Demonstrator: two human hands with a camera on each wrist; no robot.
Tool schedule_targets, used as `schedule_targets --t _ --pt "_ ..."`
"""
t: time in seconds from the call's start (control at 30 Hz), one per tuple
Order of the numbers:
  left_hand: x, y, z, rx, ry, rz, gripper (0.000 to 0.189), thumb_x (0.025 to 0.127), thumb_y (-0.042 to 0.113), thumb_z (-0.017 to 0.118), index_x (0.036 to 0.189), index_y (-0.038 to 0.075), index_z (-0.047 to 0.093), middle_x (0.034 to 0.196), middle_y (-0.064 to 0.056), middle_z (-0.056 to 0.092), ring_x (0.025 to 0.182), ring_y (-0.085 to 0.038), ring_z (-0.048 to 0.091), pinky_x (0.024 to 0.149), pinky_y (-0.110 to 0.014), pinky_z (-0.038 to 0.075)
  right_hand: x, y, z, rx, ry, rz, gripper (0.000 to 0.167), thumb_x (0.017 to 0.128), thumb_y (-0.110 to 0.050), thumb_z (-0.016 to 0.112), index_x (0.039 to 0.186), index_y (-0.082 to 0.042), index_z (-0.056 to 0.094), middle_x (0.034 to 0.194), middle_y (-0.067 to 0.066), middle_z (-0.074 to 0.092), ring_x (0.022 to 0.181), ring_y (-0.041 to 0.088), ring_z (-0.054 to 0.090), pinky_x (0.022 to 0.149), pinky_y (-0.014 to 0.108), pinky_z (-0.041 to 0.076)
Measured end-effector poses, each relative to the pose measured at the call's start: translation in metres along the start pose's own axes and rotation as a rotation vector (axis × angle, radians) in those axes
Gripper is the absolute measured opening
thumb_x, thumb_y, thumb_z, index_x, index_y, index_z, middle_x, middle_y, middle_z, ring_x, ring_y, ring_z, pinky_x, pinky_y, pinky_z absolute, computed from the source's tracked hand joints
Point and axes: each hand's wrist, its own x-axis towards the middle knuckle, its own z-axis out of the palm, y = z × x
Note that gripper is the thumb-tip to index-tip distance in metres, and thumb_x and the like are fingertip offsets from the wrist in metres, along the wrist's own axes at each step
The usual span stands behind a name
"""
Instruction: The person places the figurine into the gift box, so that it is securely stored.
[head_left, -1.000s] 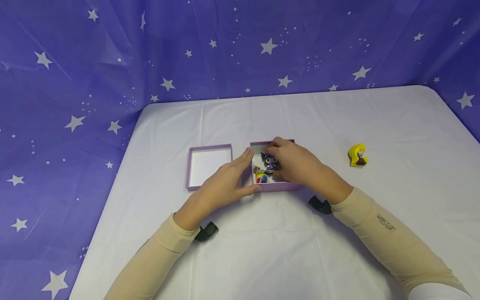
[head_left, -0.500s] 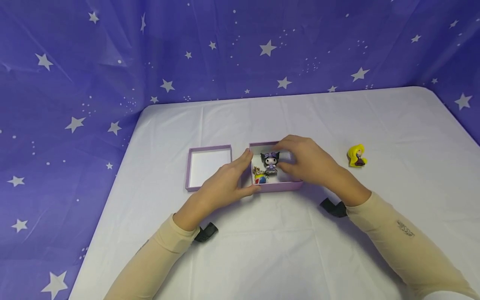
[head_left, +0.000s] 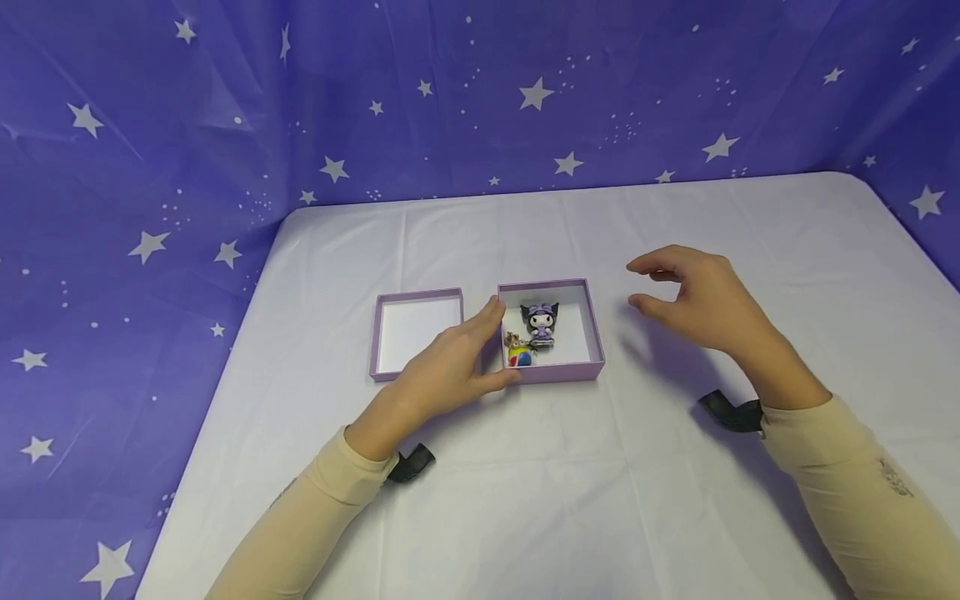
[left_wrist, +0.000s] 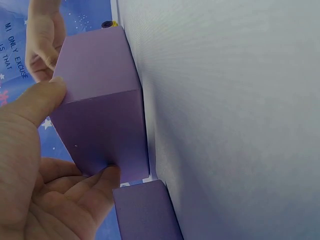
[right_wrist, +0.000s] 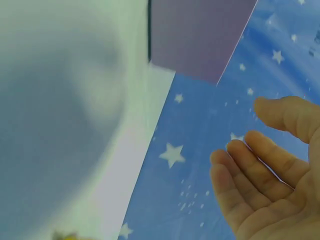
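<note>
In the head view, a lilac box (head_left: 558, 372) holds two small figurines. One is a black-and-purple hooded figurine (head_left: 541, 323) lying face up; a yellow, red and blue figurine (head_left: 518, 351) sits in the near left corner. My left hand (head_left: 448, 360) grips the box's left end, its thumb (left_wrist: 47, 97) at the near corner and fingers (left_wrist: 102, 187) against the wall. To the right of the box hovers my right hand (head_left: 701, 302), fingers loosely bent and holding nothing, as the right wrist view also shows. It hides the yellow-haired figurine, of which a yellow bit (left_wrist: 115, 23) shows in the left wrist view.
A shallow lilac lid (head_left: 416, 329) lies hollow side up left of the box, partly behind my left hand. Black wrist mounts (head_left: 411, 463) stick out from both sleeves. A white cloth (head_left: 540, 500) covers the table, and a purple star-patterned curtain (head_left: 450, 50) hangs behind.
My right hand has left the hooded figurine in the box and moved right, out over the table, now covering the yellow-haired figurine in the head view. The left hand stays put.
</note>
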Motion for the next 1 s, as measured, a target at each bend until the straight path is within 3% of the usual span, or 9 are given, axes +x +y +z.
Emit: schedule_targets --t 0.37,0.73,1.0 --pt "0.000 -0.001 0.001 0.004 0.005 0.002 0.093 0.088 0.050 0.068 0.151 -0.004 0.026 0.157 -0.021 0.023 0.141 -0.027 0.028 0.113 -0.035 0.027 -0.021 0.035 -0.021 -0.036 0.005 0.170 0.038 0.084 -0.017 0.076 0.120 -0.010 0.067 0.119 0.011 0.066 0.107 0.035 0.061 0.085 0.049 0.045" --pt "0.001 -0.001 0.001 0.001 -0.005 -0.002 0.093 0.088 0.051 0.067 0.151 -0.003 0.025 0.157 -0.018 0.022 0.141 -0.026 0.027 0.113 -0.034 0.027 -0.033 0.071 -0.034 -0.085 -0.250 0.296 0.074 0.078 -0.028 0.083 0.139 -0.004 0.049 0.142 0.025 0.045 0.119 0.051 0.045 0.089 0.064 0.040" --pt "0.000 -0.001 0.001 -0.008 -0.011 -0.005 0.094 0.088 0.051 0.067 0.152 -0.002 0.024 0.158 -0.017 0.021 0.142 -0.025 0.027 0.113 -0.034 0.027 -0.037 0.084 -0.032 -0.106 -0.364 0.311 0.072 0.080 -0.020 0.081 0.139 0.003 0.046 0.136 0.030 0.046 0.118 0.050 0.044 0.094 0.066 0.037"
